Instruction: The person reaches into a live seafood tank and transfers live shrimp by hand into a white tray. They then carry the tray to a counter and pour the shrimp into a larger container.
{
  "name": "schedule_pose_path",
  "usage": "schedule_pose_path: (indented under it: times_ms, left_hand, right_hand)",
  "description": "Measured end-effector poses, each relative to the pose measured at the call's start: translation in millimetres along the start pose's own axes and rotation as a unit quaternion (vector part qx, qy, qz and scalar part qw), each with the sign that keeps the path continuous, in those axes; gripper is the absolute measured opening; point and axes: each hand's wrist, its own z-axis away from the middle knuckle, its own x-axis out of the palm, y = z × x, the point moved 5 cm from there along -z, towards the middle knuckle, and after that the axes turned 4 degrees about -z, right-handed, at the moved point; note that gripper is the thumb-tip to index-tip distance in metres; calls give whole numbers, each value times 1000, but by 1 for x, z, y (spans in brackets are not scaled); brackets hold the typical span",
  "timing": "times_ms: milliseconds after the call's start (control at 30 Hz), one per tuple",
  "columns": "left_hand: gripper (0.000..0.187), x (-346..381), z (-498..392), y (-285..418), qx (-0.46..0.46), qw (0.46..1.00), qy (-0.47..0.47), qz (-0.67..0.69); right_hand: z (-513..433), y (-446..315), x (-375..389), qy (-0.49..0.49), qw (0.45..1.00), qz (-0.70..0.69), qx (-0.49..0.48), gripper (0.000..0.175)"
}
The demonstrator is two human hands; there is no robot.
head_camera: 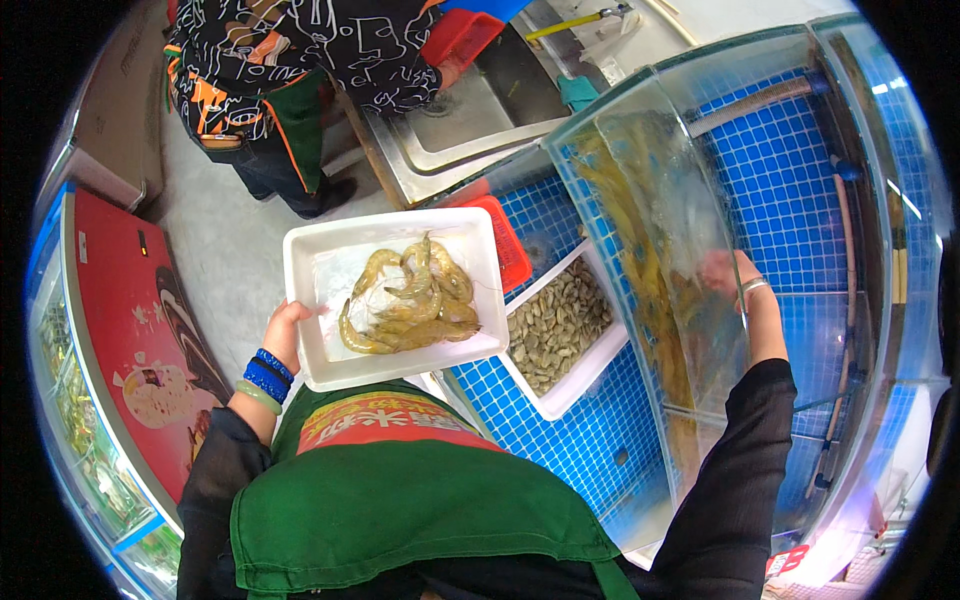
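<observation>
My left hand (285, 330) grips the left edge of a white plastic tray (304, 367), thumb over the rim. Several raw shrimp (420, 307) lie in the tray, mostly towards its right half. My right hand (726, 271) reaches over the glass rim into a water tank (697, 352), its wrist with a metal bangle near the edge. The fingers are blurred by water and glass, so whether they hold anything is hidden. Live shrimp (637, 225) crowd along the side of this tank. Between the tray and the tank sits a white tub (551, 409) of small clams (559, 326).
A red plastic basket (510, 244) is partly behind the tray. Beyond it, a co-worker (300, 67) holds a red container (461, 37) by a steel sink (457, 150). At the left stands a red chest freezer (135, 300). Glass tank walls (649, 71) rise on the right.
</observation>
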Motion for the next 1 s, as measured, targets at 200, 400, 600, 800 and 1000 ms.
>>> schedule_pose_path:
  times_ms: [200, 400, 600, 800, 1000]
  left_hand:
    - [43, -5, -4, -4, -19, 1000, 4, -9]
    - [42, -5, -8, -3, -4, 1000, -23, -15]
    - [42, -2, -12, 1, 1, 999, -28, -28]
    - [41, 0, -9, 3, 13, 1000, -11, -24]
    - [41, -3, -7, 1, -20, 1000, -1, -20]
  right_hand:
    - [-15, 7, -21, 67, 997, 19, -46, 9]
    - [4, 8, -2, -55, 992, 109, 12, 10]
    - [-31, 59, 15, -226, 902, 369, -12, 12]
    - [-35, 61, 31, -152, 843, 497, -140, 16]
    - [-26, 53, 34, -87, 846, 522, -68, 43]
